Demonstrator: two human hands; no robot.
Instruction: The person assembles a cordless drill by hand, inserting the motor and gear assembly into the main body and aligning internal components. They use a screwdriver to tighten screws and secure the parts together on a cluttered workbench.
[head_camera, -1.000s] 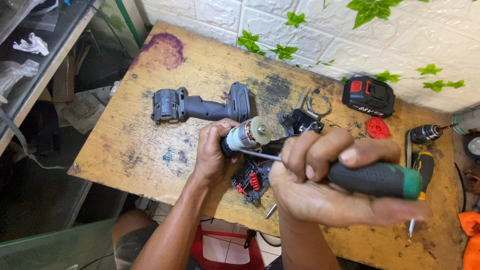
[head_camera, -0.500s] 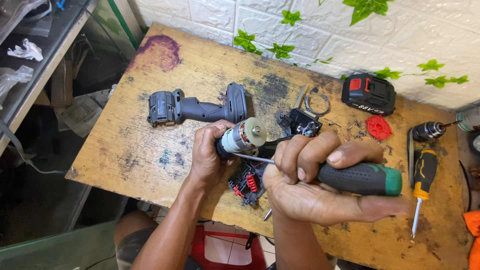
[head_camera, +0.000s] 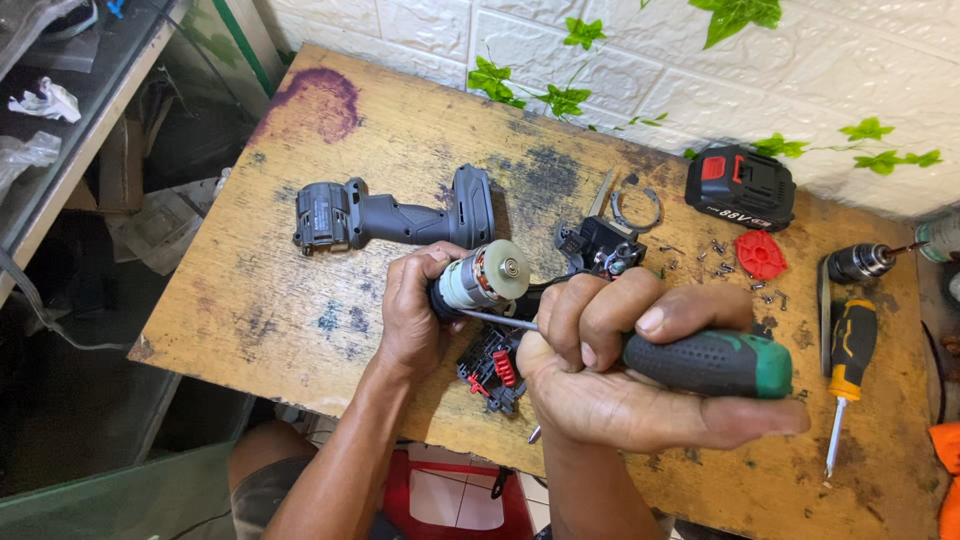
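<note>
Presently, at the near edge of the table (head_camera: 300, 330), the right hand (head_camera: 620, 380) is seen wrapped around a screwdriver (head_camera: 715, 362) with a black and green handle; its fingers (head_camera: 600, 315) are curled tight about the handle's front end. The thin steel shaft runs leftward and slightly away, its long axis roughly parallel to the near edge, and the tip is laid against the side of a small electric motor (head_camera: 482, 280). The motor is held in the left hand (head_camera: 415, 310), fingers closed round the rear of its body, just above the table near the middle of the near edge. Its cylinder axis lies nearly level, the round shaft end turned toward the right and a little upward.

The motor is judged compact, rigid and fairly heavy for its size; the metal can is smooth, so a grip round the barrel is preferred, kept off the attached wires, which are judged fragile. Below the hands a black part with red inserts (head_camera: 492, 368) lies at the near edge.

Further back, an empty grey drill housing (head_camera: 395, 215) lies on its side, long axis left to right. Toward the right edge a yellow and black screwdriver (head_camera: 848, 375), a red disc (head_camera: 760, 253), loose screws (head_camera: 716, 246) and a drill chuck (head_camera: 858, 262) are noted. A black and red battery pack (head_camera: 740, 186) sits by the far edge.
</note>
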